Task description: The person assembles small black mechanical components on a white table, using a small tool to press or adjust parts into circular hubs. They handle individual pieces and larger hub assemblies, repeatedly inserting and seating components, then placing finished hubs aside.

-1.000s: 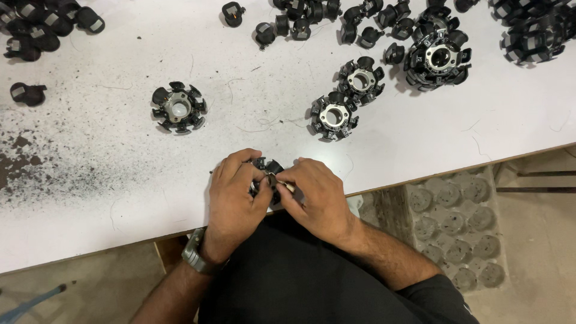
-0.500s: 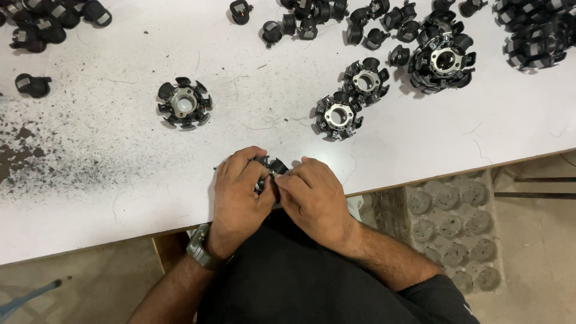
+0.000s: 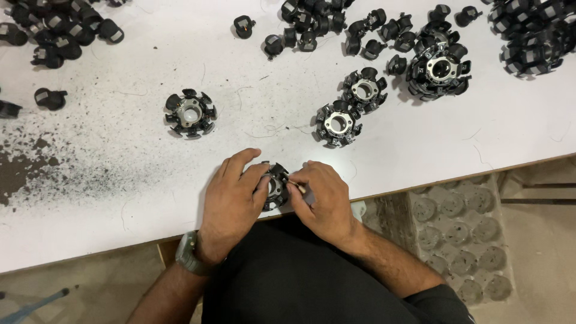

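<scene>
Item: round stator core (image 3: 275, 186), black segments ringing a silvery hub, at the near edge of the white surface (image 3: 120, 108). Left hand (image 3: 231, 204) closes its grip around the rim from 9 o'clock, seemingly to steady it. Right hand (image 3: 321, 201) pinches a small piece (image 3: 297, 186) against the 3 o'clock side. Similar cores (image 3: 190, 113) lie at 11 and 1 o'clock.

Bare tabletop (image 3: 120, 198) left of left hand (image 3: 231, 201); ring assemblies (image 3: 339, 123) and loose black caps (image 3: 312, 27) crowd beyond.

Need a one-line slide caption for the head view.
Both hands, left and right, hold a black ring-shaped part at the white table edge.
</scene>
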Action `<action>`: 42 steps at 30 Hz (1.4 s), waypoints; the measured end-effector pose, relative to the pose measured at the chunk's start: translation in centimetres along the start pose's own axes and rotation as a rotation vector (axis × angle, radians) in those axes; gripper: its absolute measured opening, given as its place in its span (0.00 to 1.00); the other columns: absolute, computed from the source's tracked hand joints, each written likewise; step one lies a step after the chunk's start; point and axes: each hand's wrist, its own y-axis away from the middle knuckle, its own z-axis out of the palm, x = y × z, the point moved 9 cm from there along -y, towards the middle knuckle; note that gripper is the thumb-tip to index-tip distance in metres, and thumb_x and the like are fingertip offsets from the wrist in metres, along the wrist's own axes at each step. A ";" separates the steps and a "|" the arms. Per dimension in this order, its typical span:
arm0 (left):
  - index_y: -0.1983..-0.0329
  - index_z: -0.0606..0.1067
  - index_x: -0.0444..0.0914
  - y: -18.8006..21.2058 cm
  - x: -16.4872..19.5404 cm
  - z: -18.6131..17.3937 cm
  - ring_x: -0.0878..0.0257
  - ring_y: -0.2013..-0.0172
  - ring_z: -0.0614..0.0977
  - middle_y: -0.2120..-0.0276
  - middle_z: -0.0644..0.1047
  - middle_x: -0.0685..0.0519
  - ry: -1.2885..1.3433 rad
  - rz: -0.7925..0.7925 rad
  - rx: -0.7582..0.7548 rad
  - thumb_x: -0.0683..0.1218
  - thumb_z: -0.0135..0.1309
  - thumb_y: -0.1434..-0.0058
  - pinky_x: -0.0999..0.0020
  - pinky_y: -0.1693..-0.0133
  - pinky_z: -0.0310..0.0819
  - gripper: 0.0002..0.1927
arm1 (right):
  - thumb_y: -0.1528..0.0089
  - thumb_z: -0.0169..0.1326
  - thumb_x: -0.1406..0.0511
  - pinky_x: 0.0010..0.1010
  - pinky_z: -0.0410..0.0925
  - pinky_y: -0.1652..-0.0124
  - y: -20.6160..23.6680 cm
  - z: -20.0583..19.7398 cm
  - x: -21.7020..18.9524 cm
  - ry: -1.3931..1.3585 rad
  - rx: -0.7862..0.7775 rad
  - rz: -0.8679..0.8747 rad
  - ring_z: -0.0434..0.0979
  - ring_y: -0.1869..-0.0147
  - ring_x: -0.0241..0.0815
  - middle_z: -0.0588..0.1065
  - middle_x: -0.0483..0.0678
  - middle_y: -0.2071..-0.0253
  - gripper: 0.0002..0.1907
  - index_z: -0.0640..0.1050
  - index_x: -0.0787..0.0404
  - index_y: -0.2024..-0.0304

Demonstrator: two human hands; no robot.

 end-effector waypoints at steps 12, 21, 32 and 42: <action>0.57 0.79 0.37 0.2 -0.3 -0.4 0.52 0.52 0.81 0.48 0.77 0.50 -0.023 0.004 0.000 0.41 0.61 0.40 0.58 0.53 0.76 0.09 | 0.39 0.62 0.73 0.46 0.73 0.44 -0.3 0.5 -0.4 -0.028 0.016 -0.048 0.79 0.56 0.51 0.77 0.50 0.60 0.11 0.74 0.63 0.57; 0.61 0.77 0.37 0.1 1.5 0.0 0.51 0.51 0.81 0.49 0.76 0.47 -0.185 0.205 -0.126 0.42 0.59 0.46 0.56 0.55 0.76 0.10 | 0.41 0.63 0.74 0.40 0.72 0.54 -0.2 1.0 0.4 -0.035 -0.006 -0.004 0.80 0.55 0.51 0.76 0.50 0.61 0.12 0.75 0.63 0.57; 0.56 0.74 0.34 0.2 0.0 0.2 0.50 0.60 0.82 0.57 0.76 0.48 0.013 -0.011 -0.108 0.40 0.54 0.36 0.58 0.59 0.78 0.07 | 0.42 0.64 0.73 0.50 0.69 0.38 0.2 1.0 -0.9 -0.050 -0.011 -0.118 0.79 0.49 0.50 0.77 0.51 0.57 0.15 0.75 0.61 0.55; 0.60 0.75 0.35 0.4 -0.3 0.0 0.51 0.62 0.82 0.59 0.77 0.48 0.071 -0.066 -0.079 0.41 0.56 0.38 0.58 0.62 0.78 0.06 | 0.42 0.64 0.73 0.48 0.71 0.40 -0.1 1.3 -0.5 -0.021 0.009 -0.112 0.79 0.49 0.49 0.77 0.50 0.57 0.15 0.75 0.61 0.55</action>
